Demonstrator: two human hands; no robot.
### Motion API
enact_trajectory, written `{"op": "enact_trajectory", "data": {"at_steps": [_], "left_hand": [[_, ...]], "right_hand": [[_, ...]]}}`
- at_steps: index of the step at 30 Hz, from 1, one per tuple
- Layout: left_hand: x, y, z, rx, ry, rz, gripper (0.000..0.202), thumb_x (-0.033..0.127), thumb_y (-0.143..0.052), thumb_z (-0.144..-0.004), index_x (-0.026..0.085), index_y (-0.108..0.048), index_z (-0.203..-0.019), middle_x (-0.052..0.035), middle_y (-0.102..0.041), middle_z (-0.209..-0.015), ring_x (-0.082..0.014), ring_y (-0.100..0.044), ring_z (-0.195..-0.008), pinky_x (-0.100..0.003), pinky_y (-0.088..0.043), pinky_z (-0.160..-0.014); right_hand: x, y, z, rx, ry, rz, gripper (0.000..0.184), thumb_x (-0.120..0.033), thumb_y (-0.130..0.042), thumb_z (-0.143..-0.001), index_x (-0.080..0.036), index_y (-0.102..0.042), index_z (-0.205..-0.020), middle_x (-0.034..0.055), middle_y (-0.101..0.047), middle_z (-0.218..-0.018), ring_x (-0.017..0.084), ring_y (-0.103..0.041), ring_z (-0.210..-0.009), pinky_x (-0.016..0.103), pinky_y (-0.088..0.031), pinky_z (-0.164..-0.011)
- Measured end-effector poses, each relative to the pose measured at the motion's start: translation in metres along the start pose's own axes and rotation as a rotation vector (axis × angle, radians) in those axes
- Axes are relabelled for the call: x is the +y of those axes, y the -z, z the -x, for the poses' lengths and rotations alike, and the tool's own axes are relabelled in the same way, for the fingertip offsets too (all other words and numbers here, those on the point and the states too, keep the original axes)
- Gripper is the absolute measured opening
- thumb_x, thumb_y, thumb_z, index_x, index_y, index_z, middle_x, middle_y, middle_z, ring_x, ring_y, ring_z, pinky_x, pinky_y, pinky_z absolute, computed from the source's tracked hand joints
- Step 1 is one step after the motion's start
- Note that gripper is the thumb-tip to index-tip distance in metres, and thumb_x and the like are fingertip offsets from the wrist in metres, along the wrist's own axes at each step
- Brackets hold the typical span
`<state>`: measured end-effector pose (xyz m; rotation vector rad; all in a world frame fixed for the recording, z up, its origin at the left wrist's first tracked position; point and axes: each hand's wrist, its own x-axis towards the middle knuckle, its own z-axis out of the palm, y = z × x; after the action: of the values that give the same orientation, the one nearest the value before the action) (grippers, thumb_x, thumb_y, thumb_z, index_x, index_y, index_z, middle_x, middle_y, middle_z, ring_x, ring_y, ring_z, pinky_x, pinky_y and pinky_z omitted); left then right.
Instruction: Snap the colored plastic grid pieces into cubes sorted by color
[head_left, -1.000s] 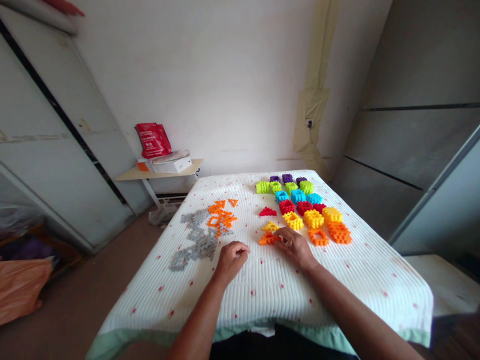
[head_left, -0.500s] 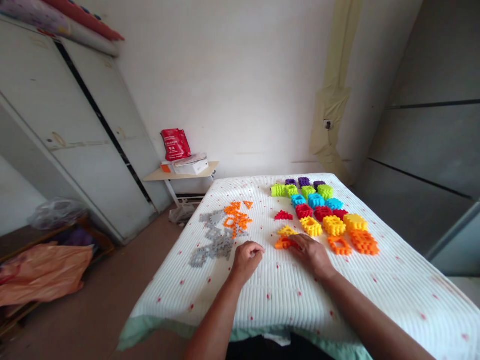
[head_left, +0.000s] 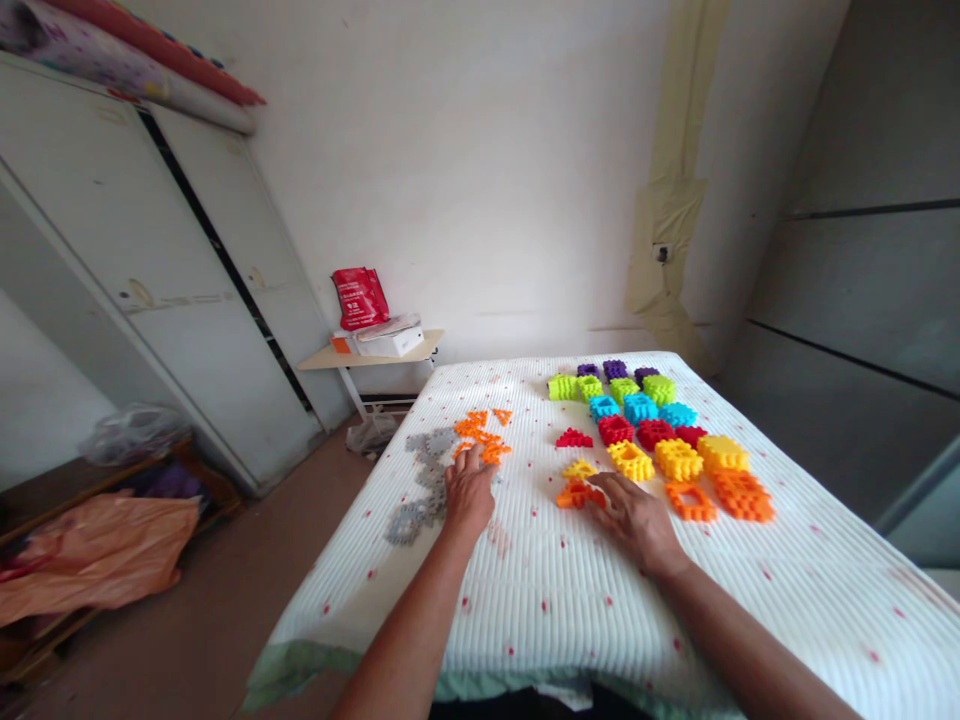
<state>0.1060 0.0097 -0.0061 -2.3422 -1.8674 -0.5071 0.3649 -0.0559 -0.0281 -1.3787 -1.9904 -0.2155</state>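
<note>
My left hand [head_left: 470, 495] reaches over the near edge of a loose heap of orange interlocking pieces [head_left: 477, 426], its fingers stretched out and apart. Flat grey interlocking pieces [head_left: 427, 478] lie scattered to its left. My right hand [head_left: 636, 520] rests beside a small pile of orange triangle pieces [head_left: 576, 494], its fingers spread and the tips at the pile's right edge; whether they touch it I cannot tell. Just beyond lie yellow triangle pieces [head_left: 580, 469], then red triangle pieces [head_left: 574, 438]. Nothing shows gripped in either hand.
Colour-sorted stacks stand on the right of the white quilted cover [head_left: 547, 620]: orange [head_left: 742, 496], yellow [head_left: 679, 460], red [head_left: 615, 430], blue [head_left: 640, 408], green [head_left: 658, 389], purple [head_left: 615, 370]. A side table [head_left: 322, 358] with boxes stands at the back left.
My left hand has opened from a curled shape and moved forward and left to the orange heap. My right hand has drawn back slightly from the orange triangle pieces.
</note>
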Motion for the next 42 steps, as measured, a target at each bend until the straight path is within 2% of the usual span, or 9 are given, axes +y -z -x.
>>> {"op": "enact_trajectory", "data": {"at_steps": [9,15,18,21,29,34,39,42], "left_hand": [[-0.006,0.014,0.015,-0.01,0.034,-0.05,0.026,0.01,-0.046,-0.08,0.023,-0.068,-0.081,-0.0057,-0.056,-0.121,-0.0243,-0.042,-0.113,-0.039,-0.033,-0.09],[-0.013,0.023,0.001,0.039,0.174,-0.081,0.023,0.019,-0.047,-0.079,0.023,-0.068,-0.087,-0.0083,-0.064,-0.103,-0.0248,-0.049,-0.102,-0.039,-0.034,-0.084],[-0.013,0.026,-0.01,-0.028,0.26,-0.103,0.02,0.028,-0.052,-0.076,0.021,-0.07,-0.082,-0.0109,-0.066,-0.093,-0.0283,-0.051,-0.1,-0.04,-0.035,-0.08],[-0.011,0.026,-0.018,-0.113,0.289,-0.119,0.018,0.027,-0.055,-0.071,0.02,-0.07,-0.076,-0.012,-0.068,-0.09,-0.0291,-0.053,-0.098,-0.04,-0.035,-0.079],[-0.007,0.02,-0.023,-0.138,0.262,-0.153,0.016,0.02,-0.055,-0.07,0.018,-0.07,-0.075,-0.0147,-0.068,-0.088,-0.0294,-0.054,-0.099,-0.042,-0.033,-0.083],[-0.005,0.016,-0.023,-0.109,0.232,-0.161,0.021,0.015,-0.05,-0.074,0.017,-0.07,-0.079,-0.0144,-0.068,-0.089,-0.0289,-0.054,-0.099,-0.041,-0.034,-0.083],[-0.008,0.026,-0.012,-0.054,0.195,-0.169,0.022,0.019,-0.049,-0.075,0.019,-0.07,-0.08,-0.0119,-0.068,-0.089,-0.0269,-0.055,-0.097,-0.038,-0.035,-0.083],[-0.004,0.03,-0.001,0.021,0.117,-0.12,0.021,0.024,-0.049,-0.077,0.02,-0.069,-0.08,-0.0094,-0.068,-0.084,-0.0232,-0.058,-0.087,-0.033,-0.038,-0.077]], "right_hand": [[0.001,-0.001,0.002,0.02,0.001,-0.054,0.026,-0.031,-0.043,-0.088,-0.02,-0.06,-0.104,0.0083,-0.064,-0.103,0.019,-0.063,-0.093,0.031,-0.053,-0.079],[0.002,-0.001,0.001,0.048,-0.005,-0.066,0.025,-0.031,-0.041,-0.089,-0.02,-0.06,-0.103,0.0083,-0.064,-0.102,0.019,-0.063,-0.093,0.031,-0.053,-0.078],[0.001,0.0,0.001,0.078,-0.003,-0.084,0.024,-0.029,-0.041,-0.089,-0.02,-0.06,-0.102,0.0078,-0.065,-0.1,0.018,-0.063,-0.091,0.03,-0.053,-0.078],[0.0,0.003,0.0,0.093,-0.003,-0.101,0.024,-0.029,-0.041,-0.089,-0.02,-0.06,-0.101,0.0077,-0.065,-0.098,0.018,-0.064,-0.089,0.03,-0.054,-0.077],[-0.003,0.004,0.0,0.088,-0.006,-0.116,0.023,-0.029,-0.04,-0.091,-0.02,-0.058,-0.1,0.0078,-0.064,-0.097,0.017,-0.064,-0.089,0.03,-0.053,-0.078],[-0.001,0.002,0.001,0.086,-0.009,-0.111,0.023,-0.029,-0.04,-0.091,-0.02,-0.058,-0.1,0.0082,-0.064,-0.099,0.018,-0.063,-0.089,0.03,-0.053,-0.077],[-0.001,0.003,0.001,0.1,-0.007,-0.124,0.022,-0.028,-0.04,-0.091,-0.019,-0.059,-0.099,0.0083,-0.064,-0.097,0.017,-0.064,-0.086,0.029,-0.053,-0.075],[-0.003,0.003,0.0,0.114,-0.005,-0.139,0.022,-0.027,-0.04,-0.09,-0.02,-0.059,-0.099,0.0082,-0.064,-0.096,0.017,-0.063,-0.088,0.029,-0.053,-0.076]]}}
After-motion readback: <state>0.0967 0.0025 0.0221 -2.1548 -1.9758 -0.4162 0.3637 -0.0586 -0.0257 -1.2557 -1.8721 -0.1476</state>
